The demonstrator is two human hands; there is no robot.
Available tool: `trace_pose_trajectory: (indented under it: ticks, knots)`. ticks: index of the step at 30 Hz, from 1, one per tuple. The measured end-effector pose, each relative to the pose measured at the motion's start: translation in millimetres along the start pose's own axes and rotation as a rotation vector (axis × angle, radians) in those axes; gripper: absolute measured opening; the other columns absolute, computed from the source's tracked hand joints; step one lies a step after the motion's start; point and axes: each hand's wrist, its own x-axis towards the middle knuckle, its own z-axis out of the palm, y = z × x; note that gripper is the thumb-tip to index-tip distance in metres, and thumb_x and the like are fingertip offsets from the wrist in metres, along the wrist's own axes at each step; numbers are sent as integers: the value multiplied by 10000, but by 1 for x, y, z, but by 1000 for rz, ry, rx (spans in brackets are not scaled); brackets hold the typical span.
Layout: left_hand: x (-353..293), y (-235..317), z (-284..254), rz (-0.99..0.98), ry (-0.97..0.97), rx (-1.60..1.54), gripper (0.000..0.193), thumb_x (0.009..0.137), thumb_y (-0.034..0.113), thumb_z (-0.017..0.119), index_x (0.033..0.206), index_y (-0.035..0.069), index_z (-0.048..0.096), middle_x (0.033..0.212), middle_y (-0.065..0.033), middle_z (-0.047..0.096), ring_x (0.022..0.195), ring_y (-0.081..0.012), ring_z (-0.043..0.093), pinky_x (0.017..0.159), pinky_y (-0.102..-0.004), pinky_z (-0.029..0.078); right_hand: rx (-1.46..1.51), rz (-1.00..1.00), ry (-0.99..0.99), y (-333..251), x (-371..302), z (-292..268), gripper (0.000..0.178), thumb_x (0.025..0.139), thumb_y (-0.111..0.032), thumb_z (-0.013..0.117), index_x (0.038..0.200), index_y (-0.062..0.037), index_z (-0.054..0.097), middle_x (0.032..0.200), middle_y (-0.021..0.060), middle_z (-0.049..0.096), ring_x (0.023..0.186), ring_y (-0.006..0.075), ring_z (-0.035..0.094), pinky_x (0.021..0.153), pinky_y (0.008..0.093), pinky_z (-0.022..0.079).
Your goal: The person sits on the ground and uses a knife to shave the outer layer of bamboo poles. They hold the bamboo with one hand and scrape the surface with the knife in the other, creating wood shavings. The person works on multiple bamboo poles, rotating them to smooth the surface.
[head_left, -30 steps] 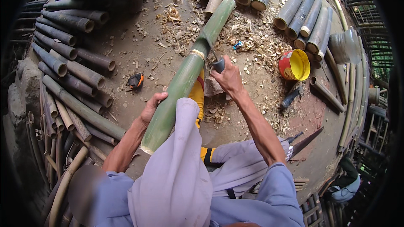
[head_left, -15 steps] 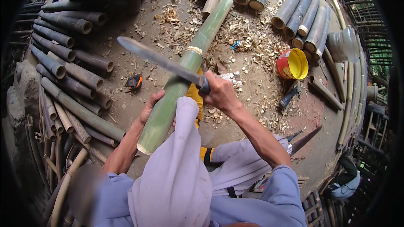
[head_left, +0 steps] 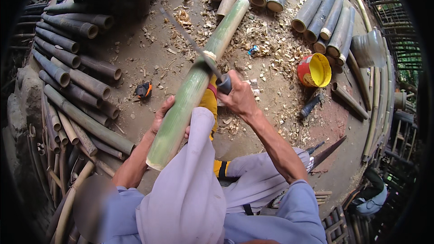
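Note:
A green bamboo pole (head_left: 182, 104) slants across the middle, its near end beside my raised knee and its far end near other cut poles. My left hand (head_left: 163, 115) is wrapped round the pole's lower part; some of its fingers are hidden beneath. In my right hand (head_left: 240, 96) is a machete (head_left: 195, 44), gripped by its dark handle. The blade, seen nearly edge-on, crosses the pole at the pale node ring (head_left: 209, 55) and points to the far left. Part of the green skin looks scraped paler.
Stacked bamboo poles (head_left: 77, 63) line the left; more poles (head_left: 323, 18) lie at the far right. A red and yellow bucket (head_left: 314, 70), a dark-handled tool (head_left: 312, 105), a saw (head_left: 329, 153) and an orange-black tape measure (head_left: 143, 90) rest on the chip-strewn ground.
The machete's blade has turned from flat to nearly edge-on and now crosses farther up, at the node. The pole has rolled slightly, showing a paler side. My left hand keeps its hold.

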Motion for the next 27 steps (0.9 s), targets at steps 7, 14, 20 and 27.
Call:
trace_pose_trajectory:
  ticks: [7, 14, 20, 27]
  knots:
    - [0, 8, 0, -103, -62, -188, 757, 859, 500, 565, 1394, 16, 333, 1194, -203, 538, 929, -279, 626, 794, -420, 548, 61, 105, 127, 9, 26, -5, 302, 737, -148, 680, 898, -59, 441, 670, 184, 595, 610, 377, 633, 531, 452, 498]
    - [-3, 7, 15, -235, -206, -462, 804, 811, 529, 605, 1339, -28, 367, 930, -186, 592, 638, -275, 642, 529, -401, 534, 53, 228, 176, 36, 25, -3, 296, 773, -170, 637, 955, -15, 463, 651, 142, 595, 537, 265, 622, 455, 372, 520]
    - [-38, 36, 32, -9, 176, 862, 728, 708, 366, 719, 1254, -19, 428, 990, -164, 575, 802, -235, 625, 667, -361, 541, 353, 444, 488, 42, -36, -50, 258, 782, -172, 678, 924, -19, 527, 646, 53, 580, 483, 126, 571, 416, 266, 482]
    - [15, 34, 43, 899, 269, 1449, 873, 641, 260, 837, 1314, 16, 339, 1124, -140, 540, 1038, -234, 550, 922, -348, 453, 609, 528, 639, 55, -117, -62, 219, 812, -107, 665, 871, -47, 463, 591, 44, 539, 415, 130, 529, 363, 266, 432]
